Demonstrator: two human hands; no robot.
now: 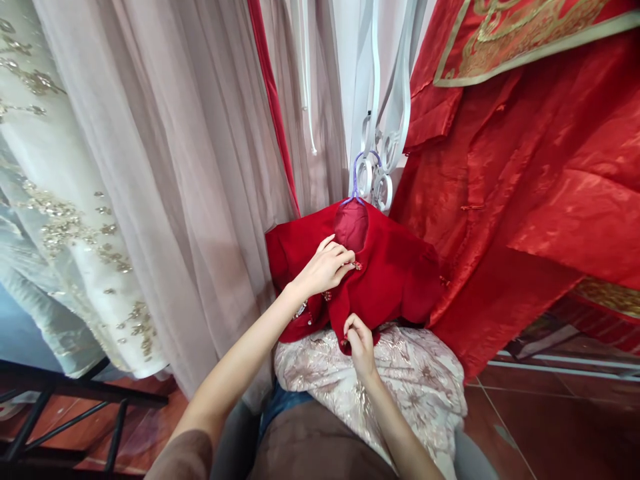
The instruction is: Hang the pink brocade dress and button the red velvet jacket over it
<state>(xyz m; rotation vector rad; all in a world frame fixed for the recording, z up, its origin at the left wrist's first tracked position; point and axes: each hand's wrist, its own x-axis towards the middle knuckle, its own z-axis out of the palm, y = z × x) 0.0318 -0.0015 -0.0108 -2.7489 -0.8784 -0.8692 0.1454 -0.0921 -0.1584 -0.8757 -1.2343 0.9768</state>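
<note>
A small red velvet jacket (395, 273) hangs on a purple hanger (356, 180) hooked on a white metal scroll (380, 177). My left hand (325, 267) pinches the jacket's front edge near the collar, at a small button. My right hand (360, 340) is closed on the lower front edge of the jacket. Below the jacket spreads a pale pink brocade skirt (415, 380) with a floral pattern.
Sheer beige gowns (190, 167) and a cream beaded gown (55, 213) hang at the left. Large red satin garments with gold trim (540, 173) hang at the right. A black metal frame (60, 407) stands low left over a red tiled floor (550, 427).
</note>
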